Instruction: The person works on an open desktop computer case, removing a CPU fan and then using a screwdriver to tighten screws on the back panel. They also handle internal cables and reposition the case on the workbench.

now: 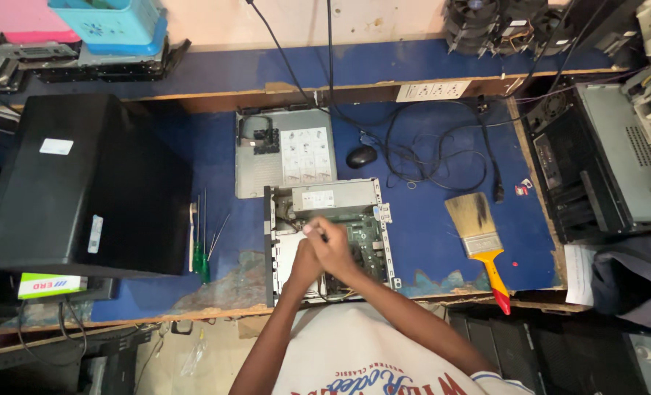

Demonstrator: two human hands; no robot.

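**Two hands deep in an opened desktop case, clutter on every side**

Two hands meet over the open grey metal computer case [327, 241], which lies flat near the front edge of the blue tabletop [428, 234]. The left hand [305, 265] presses against the right hand [332, 247]; both are curled together above the green circuit board [365, 245], with a thin dark tool tip showing at the right fingers. Whether either hand truly clamps it cannot be told.

Just behind the case lies its removed grey side panel [285, 152] with a white diagram sticker. To the left, a row of slim green-handled screwdrivers [201, 245] rests beside a large black tower case [84, 186]. To the right, a wide paintbrush with a yellow and red handle [482, 241] lies well apart from the case. A black computer mouse [361, 156] and a tangle of black cables [435, 157] sit behind, near a white power strip [433, 91]. More dismantled machines [603, 168] crowd the right edge.
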